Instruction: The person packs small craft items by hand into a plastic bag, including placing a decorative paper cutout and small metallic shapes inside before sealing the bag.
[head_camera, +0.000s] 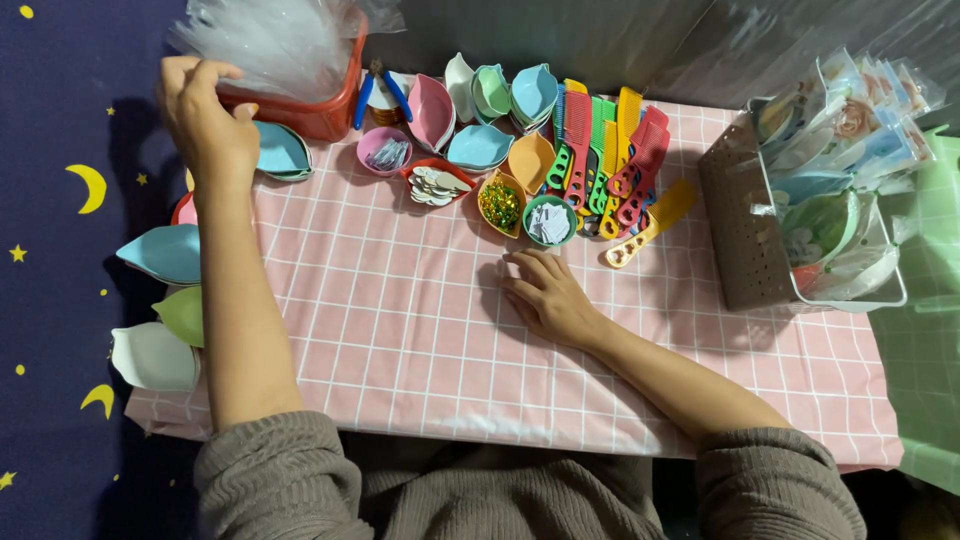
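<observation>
My left hand (205, 120) reaches to the far left of the table, fingers curled at the rim of a red basket (325, 115) stuffed with clear plastic bags (275, 40); whether it pinches a bag I cannot tell. My right hand (548, 295) lies flat and open on the pink checked tablecloth (400, 330), holding nothing, just below a small green bowl of white bits (549, 221). A row of coloured plastic combs (610, 165) lies beyond it.
Leaf-shaped dishes in blue, pink, green and orange (480, 145) crowd the far edge, some with small trinkets. More dishes (165, 255) hang off the left edge. A brown basket (750, 225) of packed sets stands at the right. Blue-handled pliers (380, 90) lie near the red basket.
</observation>
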